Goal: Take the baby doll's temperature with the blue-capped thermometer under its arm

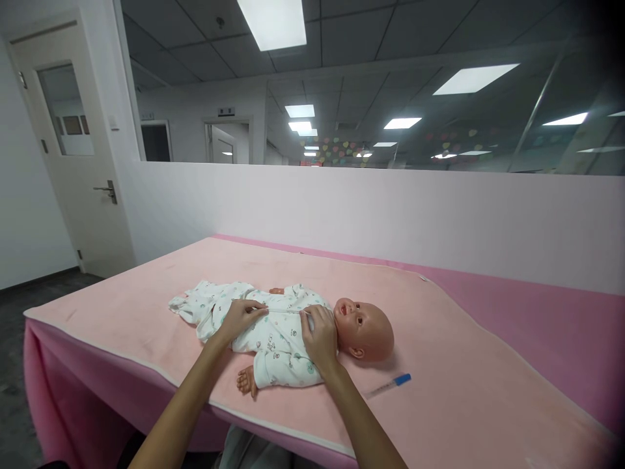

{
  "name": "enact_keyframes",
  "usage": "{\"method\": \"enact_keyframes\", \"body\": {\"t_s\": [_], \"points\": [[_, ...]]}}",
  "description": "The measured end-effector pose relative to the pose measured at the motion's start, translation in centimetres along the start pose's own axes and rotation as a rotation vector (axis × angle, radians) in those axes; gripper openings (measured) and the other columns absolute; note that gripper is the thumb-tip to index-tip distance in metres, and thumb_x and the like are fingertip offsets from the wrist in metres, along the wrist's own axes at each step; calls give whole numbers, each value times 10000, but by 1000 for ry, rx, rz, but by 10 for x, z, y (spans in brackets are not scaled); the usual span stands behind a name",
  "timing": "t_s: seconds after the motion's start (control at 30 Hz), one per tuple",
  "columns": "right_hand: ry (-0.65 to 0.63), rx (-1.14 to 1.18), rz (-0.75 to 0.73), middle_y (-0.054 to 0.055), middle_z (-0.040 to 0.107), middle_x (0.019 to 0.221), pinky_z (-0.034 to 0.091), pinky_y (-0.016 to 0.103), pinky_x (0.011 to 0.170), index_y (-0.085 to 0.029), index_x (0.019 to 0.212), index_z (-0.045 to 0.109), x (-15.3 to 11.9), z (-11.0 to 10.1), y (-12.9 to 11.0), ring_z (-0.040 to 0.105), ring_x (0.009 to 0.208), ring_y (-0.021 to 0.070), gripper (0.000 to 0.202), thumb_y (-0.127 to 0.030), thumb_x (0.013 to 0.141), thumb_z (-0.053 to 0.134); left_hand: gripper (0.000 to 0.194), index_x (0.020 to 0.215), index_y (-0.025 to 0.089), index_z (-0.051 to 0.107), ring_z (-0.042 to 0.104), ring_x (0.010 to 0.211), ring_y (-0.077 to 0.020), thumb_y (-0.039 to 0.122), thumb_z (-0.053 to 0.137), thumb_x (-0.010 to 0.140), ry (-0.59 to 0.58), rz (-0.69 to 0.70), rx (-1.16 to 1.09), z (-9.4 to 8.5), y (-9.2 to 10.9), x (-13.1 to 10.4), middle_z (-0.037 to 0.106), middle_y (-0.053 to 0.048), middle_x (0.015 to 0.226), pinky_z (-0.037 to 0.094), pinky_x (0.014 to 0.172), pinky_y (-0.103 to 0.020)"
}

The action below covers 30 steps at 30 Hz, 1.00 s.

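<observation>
A baby doll (365, 329) lies on its back with its head to the right, dressed in a white romper (276, 345) with small prints. My left hand (243, 318) is closed, its fingertips pinching the romper's front at the middle of the belly. Up by the neckline, my right hand (319, 333) has bent fingers gripping the cloth and hides part of the chest and collar. Between both hands the front edge runs fairly straight. One doll hand (247, 382) sticks out of the near sleeve. The legs of the romper stretch off to the left.
A clear thermometer-like stick with a blue cap (403, 379) lies near the doll's head, beside my right forearm. The pink padded mat (469, 391) covers the table, whose near edge is close to me. Behind stands a low white wall (390, 215) with glass above.
</observation>
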State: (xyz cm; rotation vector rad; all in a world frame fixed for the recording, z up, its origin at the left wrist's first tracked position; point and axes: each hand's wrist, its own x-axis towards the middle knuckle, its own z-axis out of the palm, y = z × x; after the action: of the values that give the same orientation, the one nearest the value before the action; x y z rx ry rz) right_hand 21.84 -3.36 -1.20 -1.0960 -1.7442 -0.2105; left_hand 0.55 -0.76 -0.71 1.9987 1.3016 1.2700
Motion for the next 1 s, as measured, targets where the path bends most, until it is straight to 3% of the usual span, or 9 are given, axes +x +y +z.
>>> {"method": "enact_keyframes", "body": {"t_s": [0.13, 0.3, 0.8, 1.0], "points": [[4, 8, 7, 27, 559, 746, 348, 296, 705, -192, 744, 504, 0, 0, 1, 488, 741, 160, 157, -219, 865, 408, 220, 726, 219, 723, 614, 858, -204, 401, 598, 723, -106, 54, -31, -3, 3, -1, 695, -39, 895, 475, 765, -312], [3, 2, 18, 27, 563, 749, 347, 297, 708, -188, 751, 511, -1, 1, 1, 489, 745, 162, 162, -226, 869, 407, 197, 756, 222, 725, 583, 968, -225, 381, 675, 650, -210, -17, -114, -6, 5, -3, 650, -57, 1036, 480, 814, -321], [-6, -16, 6, 26, 559, 743, 348, 293, 705, -189, 748, 512, -1, 1, 2, 493, 745, 160, 150, -217, 861, 416, 182, 691, 181, 712, 619, 857, -218, 355, 680, 648, -162, -13, -192, -4, -2, -1, 690, -72, 853, 495, 731, -310], [3, -19, 0, 28, 558, 736, 345, 292, 692, -189, 745, 516, -2, 3, 3, 488, 732, 160, 159, -222, 862, 413, 185, 730, 181, 700, 613, 871, -210, 348, 659, 660, -190, -26, -189, -4, 1, -3, 685, -65, 891, 496, 764, -312]]}}
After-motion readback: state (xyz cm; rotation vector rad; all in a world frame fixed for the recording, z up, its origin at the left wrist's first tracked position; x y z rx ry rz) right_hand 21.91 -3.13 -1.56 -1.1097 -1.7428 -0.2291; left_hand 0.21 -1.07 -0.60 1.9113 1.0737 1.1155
